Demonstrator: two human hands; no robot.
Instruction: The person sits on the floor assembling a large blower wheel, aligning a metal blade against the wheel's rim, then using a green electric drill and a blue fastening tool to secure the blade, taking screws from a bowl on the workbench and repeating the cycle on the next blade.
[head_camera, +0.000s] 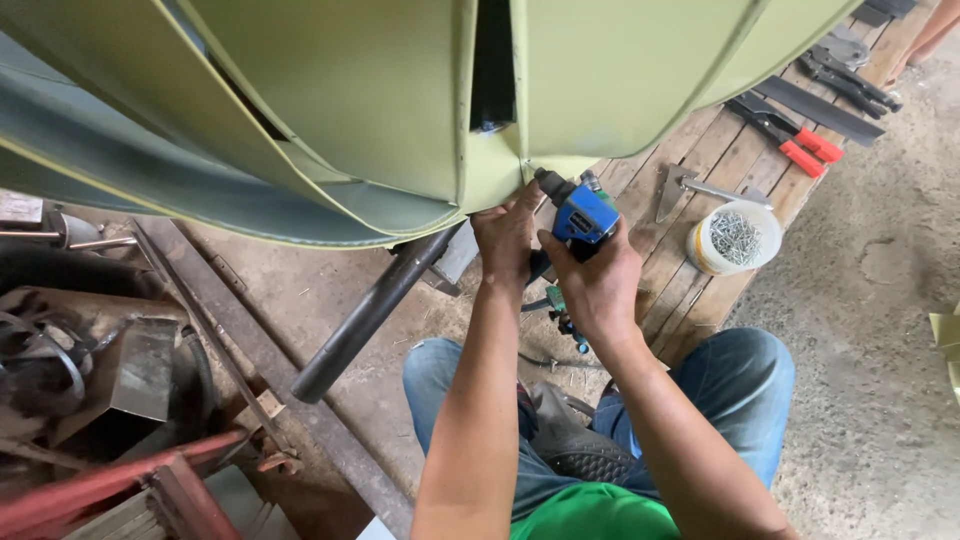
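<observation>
Metal workshop: bare concrete floor (880, 300), scrap metal pile (90, 370) at 9 o'clock, snips w/ red grips (790, 135) & tub of rivets (735, 238) on wood planks (700, 180) at 2 o'clock.

A white tub of rivets (736, 238) sits on wooden planks (700, 170) at right. Farther right lie red-handled snips (795, 140). A dark pipe (365, 320) slants left.

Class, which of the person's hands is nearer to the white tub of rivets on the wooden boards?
Right. The right hand, gripping the blue tool, lies closer to the white tub; the left hand is beyond it, farther away.
</observation>
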